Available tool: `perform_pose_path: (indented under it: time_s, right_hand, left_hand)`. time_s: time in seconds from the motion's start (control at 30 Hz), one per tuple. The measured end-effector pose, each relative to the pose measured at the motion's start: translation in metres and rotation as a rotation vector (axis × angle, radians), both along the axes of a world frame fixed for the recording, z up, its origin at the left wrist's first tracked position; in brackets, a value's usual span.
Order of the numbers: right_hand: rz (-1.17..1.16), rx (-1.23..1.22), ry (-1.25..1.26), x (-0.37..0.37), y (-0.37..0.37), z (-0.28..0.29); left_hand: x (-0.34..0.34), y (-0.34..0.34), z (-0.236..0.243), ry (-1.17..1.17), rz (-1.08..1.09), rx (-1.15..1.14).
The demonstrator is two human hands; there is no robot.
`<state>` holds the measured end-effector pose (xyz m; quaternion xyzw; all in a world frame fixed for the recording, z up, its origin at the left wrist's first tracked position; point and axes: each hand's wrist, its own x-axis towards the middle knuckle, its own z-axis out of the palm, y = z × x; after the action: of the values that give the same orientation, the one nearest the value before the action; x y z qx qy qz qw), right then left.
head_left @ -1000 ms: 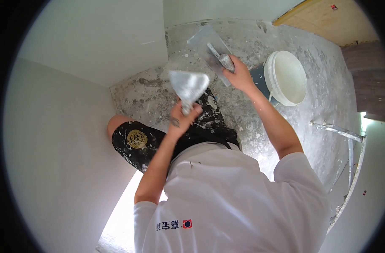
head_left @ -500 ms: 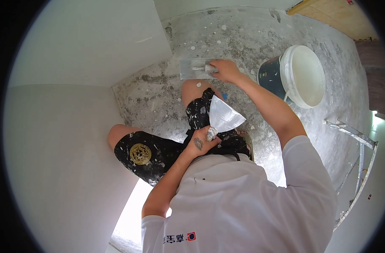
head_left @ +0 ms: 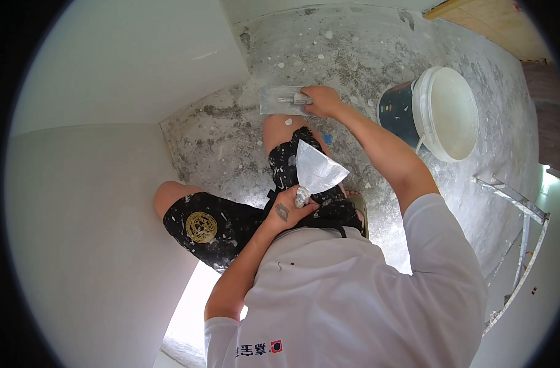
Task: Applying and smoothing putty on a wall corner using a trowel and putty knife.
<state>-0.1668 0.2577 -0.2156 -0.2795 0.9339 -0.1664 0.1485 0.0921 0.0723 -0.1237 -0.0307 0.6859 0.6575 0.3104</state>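
My left hand [head_left: 286, 210] is closed round the coated handle of a putty knife [head_left: 320, 170], close to my waist. Its wide, fan-shaped metal blade points up and to the right over my paint-spotted black shorts [head_left: 237, 224]. Farther out, my right hand [head_left: 321, 100] grips the handle of a rectangular plastering trowel [head_left: 272, 101]. That trowel lies flat-side toward the floor or wall beyond my knee; I cannot tell whether it touches. Part of its plate is hidden under my right hand.
A dark bucket with a white rim [head_left: 422, 113] stands tilted in view to the right. A metal stepladder [head_left: 525, 211] is at the far right. White walls [head_left: 84, 208] close in on the left. Stained, spotted floor [head_left: 347, 49] spreads ahead, with a wooden board [head_left: 488, 18] at the upper right.
The putty knife in my left hand has shifted slightly left, its blade turned a little. My right hand has moved slightly left with the trowel. Both grips are unchanged.
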Motion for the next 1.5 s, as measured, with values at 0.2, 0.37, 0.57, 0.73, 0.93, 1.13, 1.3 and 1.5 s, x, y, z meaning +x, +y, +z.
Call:
perform_pose_path:
  time_s: [0.2, 0.37, 0.57, 0.73, 0.93, 1.13, 1.3, 1.5]
  right_hand:
    - [0.082, -0.006, 0.012, 0.006, 0.007, 0.012]
    - [0.168, -0.053, 0.017, 0.014, 0.012, 0.031]
    - [-0.100, -0.074, -0.064, 0.012, 0.025, 0.054]
    - [-0.408, -0.665, -0.293, 0.024, 0.037, 0.074]
    - [-0.623, -0.982, -0.538, 0.082, 0.000, 0.150]
    - [-0.381, -0.692, -0.062, 0.123, -0.014, 0.177]
    - [-0.658, -1.185, -0.598, 0.090, -0.012, 0.155]
    - [-0.425, -1.215, -0.792, 0.074, -0.112, 0.117]
  left_hand:
    - [-0.001, 0.000, -0.001, -0.020, -0.009, -0.001]
    - [-0.002, -0.002, -0.004, -0.045, -0.017, -0.003]
    - [0.002, -0.003, -0.007, -0.041, 0.057, 0.105]
    - [-0.009, -0.007, 0.003, -0.148, 0.201, 0.067]
    - [-0.033, -0.008, 0.012, 0.009, 0.485, 0.227]
    - [-0.058, -0.019, 0.020, 0.198, 0.658, 0.220]
    - [-0.047, -0.079, 0.022, 0.137, 0.859, 0.463]
    - [-0.004, -0.134, 0.017, 0.134, 0.988, 0.415]
